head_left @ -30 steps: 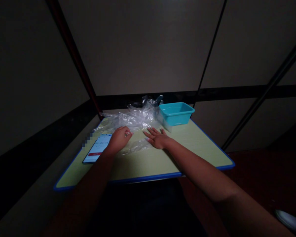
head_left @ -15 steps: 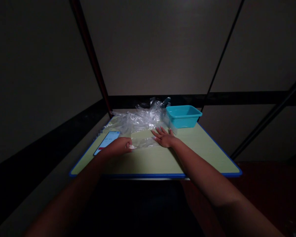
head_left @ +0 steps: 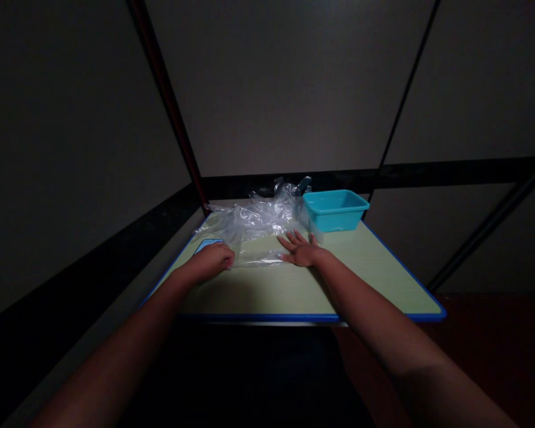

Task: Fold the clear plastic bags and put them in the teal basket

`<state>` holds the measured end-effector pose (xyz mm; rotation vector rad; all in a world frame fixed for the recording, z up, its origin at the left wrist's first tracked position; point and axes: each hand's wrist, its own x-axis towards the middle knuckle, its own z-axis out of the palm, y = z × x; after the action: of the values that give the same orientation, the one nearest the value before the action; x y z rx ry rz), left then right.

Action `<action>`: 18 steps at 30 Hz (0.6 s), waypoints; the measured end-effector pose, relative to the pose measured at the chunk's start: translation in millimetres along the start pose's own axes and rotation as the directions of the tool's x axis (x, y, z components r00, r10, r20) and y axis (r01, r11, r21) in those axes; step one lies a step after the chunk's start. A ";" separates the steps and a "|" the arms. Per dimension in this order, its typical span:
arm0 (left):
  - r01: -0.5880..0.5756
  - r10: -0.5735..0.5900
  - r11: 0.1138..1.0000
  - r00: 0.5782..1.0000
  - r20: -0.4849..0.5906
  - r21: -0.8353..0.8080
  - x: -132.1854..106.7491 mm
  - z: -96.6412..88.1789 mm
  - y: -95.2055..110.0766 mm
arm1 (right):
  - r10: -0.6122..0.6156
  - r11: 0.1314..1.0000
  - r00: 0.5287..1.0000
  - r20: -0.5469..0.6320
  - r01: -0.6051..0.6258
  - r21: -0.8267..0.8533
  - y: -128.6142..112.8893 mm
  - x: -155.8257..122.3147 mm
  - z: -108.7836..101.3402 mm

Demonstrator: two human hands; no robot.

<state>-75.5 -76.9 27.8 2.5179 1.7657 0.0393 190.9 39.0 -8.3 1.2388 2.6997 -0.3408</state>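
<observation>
I have the left hand [head_left: 216, 260] closed on clear plastic film [head_left: 259, 221], which spreads left of the turquoise tub [head_left: 336, 215]; the right hand [head_left: 304, 254] lies open, fingers splayed, touching the film just in front of the tub.

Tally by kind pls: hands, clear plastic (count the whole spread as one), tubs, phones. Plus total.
Hands: 2 (left hand, right hand)
Spread of clear plastic: 1, separate pieces can't be told apart
Turquoise tub: 1
Phone: 1, mostly hidden by the left hand
Total: 5
</observation>
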 end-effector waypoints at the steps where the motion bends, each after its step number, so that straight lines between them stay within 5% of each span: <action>1: 0.031 -0.030 0.998 0.999 -0.014 0.047 -0.9 -1.9 1.8 | -0.001 1.000 1.000 0.007 0.001 0.003 0.2 -1.0 -0.6; 4: 0.131 -0.115 0.985 0.984 -0.138 0.113 -5.5 -4.7 19.3 | 0.015 1.000 1.000 0.018 -0.015 0.009 -0.5 -4.9 -3.1; 8: 0.123 -0.130 0.992 0.942 -0.310 -0.041 -4.6 12.6 74.5 | 0.051 0.999 0.999 -0.009 -0.051 0.017 -3.1 -7.0 -5.9; 13: 0.022 -0.044 0.995 0.972 -0.232 -0.095 24.3 47.5 151.0 | 0.068 0.997 0.996 -0.064 -0.070 -0.021 -1.3 -5.2 -4.5; 18: 0.104 -0.144 0.977 0.965 -0.220 -0.184 61.6 52.0 182.3 | 0.019 0.996 0.999 -0.037 -0.022 -0.082 4.2 -11.2 -3.0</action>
<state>119.6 -83.0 -12.6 2.3573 1.9054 0.4766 201.2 34.3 -3.4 1.2599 2.6994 -0.2043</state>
